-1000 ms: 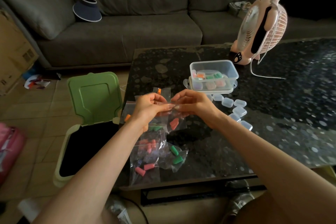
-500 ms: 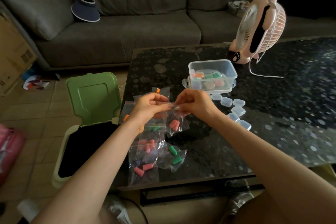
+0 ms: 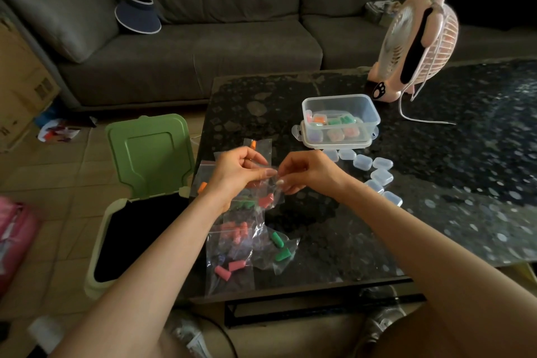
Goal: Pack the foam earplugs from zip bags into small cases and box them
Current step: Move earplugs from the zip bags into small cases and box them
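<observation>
My left hand [image 3: 236, 173] and my right hand [image 3: 305, 171] both pinch the top edge of a small clear zip bag [image 3: 268, 197] that hangs above the black table [image 3: 436, 183], with red-pink earplugs inside. More zip bags lie below it: one with pink earplugs [image 3: 232, 250], one with green earplugs [image 3: 279, 250]. Another bag with an orange earplug [image 3: 257, 145] lies behind my left hand. Several empty clear small cases [image 3: 374, 171] sit to the right. A clear plastic box [image 3: 340, 119] behind them holds filled cases.
A green-lidded bin [image 3: 145, 183] stands open on the floor left of the table. A pink desk fan [image 3: 415, 43] with a white cord stands at the back of the table. A grey sofa [image 3: 203, 38] with a dark visor hat [image 3: 139, 11] runs behind.
The held bag has shifted slightly lower and the earplugs inside have moved; both hands stay at its top edge.
</observation>
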A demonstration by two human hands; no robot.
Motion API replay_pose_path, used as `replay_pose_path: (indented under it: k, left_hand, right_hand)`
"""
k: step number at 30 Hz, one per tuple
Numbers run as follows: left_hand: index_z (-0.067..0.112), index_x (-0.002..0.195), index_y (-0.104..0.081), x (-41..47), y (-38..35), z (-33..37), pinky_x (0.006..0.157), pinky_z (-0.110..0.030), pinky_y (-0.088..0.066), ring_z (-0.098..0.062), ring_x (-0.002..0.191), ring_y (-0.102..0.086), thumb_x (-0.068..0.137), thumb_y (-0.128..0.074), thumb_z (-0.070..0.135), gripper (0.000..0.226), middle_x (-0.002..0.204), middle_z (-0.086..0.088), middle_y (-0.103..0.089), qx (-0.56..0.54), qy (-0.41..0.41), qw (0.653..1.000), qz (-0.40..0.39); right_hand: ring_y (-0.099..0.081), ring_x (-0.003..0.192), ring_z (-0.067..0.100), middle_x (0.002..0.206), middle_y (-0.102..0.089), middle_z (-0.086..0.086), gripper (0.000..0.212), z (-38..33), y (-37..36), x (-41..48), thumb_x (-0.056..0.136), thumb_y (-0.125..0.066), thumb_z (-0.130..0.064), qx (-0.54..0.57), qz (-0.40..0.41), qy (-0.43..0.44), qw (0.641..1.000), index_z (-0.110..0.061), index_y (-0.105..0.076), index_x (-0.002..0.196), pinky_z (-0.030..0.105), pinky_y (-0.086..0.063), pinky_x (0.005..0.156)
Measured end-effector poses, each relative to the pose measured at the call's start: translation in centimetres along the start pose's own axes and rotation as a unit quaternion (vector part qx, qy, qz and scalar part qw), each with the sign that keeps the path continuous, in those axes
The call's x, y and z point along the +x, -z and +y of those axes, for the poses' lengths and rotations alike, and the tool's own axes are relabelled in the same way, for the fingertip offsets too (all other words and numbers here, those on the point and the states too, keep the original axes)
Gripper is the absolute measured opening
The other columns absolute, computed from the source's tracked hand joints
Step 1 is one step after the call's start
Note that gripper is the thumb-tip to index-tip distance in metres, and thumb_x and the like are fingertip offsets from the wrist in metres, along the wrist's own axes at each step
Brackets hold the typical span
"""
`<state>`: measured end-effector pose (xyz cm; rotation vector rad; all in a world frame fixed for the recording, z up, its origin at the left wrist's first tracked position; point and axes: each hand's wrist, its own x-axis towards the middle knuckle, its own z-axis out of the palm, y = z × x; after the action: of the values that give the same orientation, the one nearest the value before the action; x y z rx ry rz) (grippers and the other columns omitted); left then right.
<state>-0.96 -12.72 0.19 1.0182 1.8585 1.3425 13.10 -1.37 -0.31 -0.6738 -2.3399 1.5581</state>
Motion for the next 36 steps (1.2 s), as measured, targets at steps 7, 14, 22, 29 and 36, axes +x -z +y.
replay_pose_path:
  k: [7, 14, 22, 29, 36]
  left_hand:
    - [0.021, 0.088, -0.067, 0.7, 0.1, -0.7, 0.083, -0.027, -0.048, -0.015, 0.093, -0.059, 0.073, -0.077, 0.019, 0.018, 0.097, 0.003, -0.057, 0.169, -0.167, 0.97, -0.04]
    - [0.021, 0.085, -0.066, 1.2, 0.3, -1.9, 0.092, -0.046, -0.045, -0.018, 0.103, -0.056, 0.073, -0.077, 0.022, 0.016, 0.099, 0.003, -0.056, 0.265, -0.241, 0.933, -0.038]
    - [0.012, 0.067, -0.065, 1.1, 0.2, -1.5, 0.083, -0.042, -0.049, -0.017, 0.092, -0.056, 0.071, -0.078, 0.01, 0.014, 0.09, 0.001, -0.062, 0.287, -0.299, 0.91, -0.003]
    - [0.014, 0.078, -0.061, 1.1, 0.2, -1.6, 0.091, -0.04, -0.043, -0.012, 0.081, -0.052, 0.08, -0.071, 0.017, 0.01, 0.081, 0.009, -0.059, 0.292, -0.281, 0.914, -0.03]
    - [0.01, 0.083, -0.054, 1.6, 0.0, -2.0, 0.064, -0.011, -0.041, -0.001, 0.063, -0.053, 0.088, -0.062, 0.014, 0.01, 0.075, 0.003, -0.056, 0.161, -0.17, 0.972, -0.011]
  right_hand:
    - [-0.065, 0.065, 0.01, 0.074, -0.068, 0.006, 0.013, -0.2, 0.2, 0.1, 0.077, -0.074, -0.004, -0.036, 0.009, -0.006, 0.999, -0.004, -0.071, 0.089, 0.018, -0.054, 0.067]
    - [-0.06, 0.058, -0.006, 0.072, -0.066, -0.006, 0.021, -0.2, 0.3, 0.1, 0.076, -0.075, -0.006, -0.077, -0.008, -0.031, 0.997, -0.007, -0.073, 0.097, 0.008, -0.044, 0.059]
    - [-0.059, 0.056, -0.005, 0.071, -0.066, -0.007, 0.025, 0.2, 0.4, 0.3, 0.078, -0.072, -0.004, -0.115, -0.012, -0.05, 0.992, -0.009, -0.073, 0.102, 0.011, -0.047, 0.06]
    - [-0.067, 0.081, 0.021, 0.086, -0.068, 0.005, 0.03, 0.6, 0.6, 0.2, 0.079, -0.069, 0.001, -0.086, 0.013, -0.038, 0.995, -0.014, -0.067, 0.104, 0.031, -0.058, 0.077]
    - [-0.066, 0.077, 0.02, 0.094, -0.065, 0.01, 0.066, 1.0, 0.6, 0.0, 0.082, -0.065, 0.006, -0.004, 0.015, -0.094, 0.995, -0.02, -0.038, 0.136, 0.032, -0.059, 0.072]
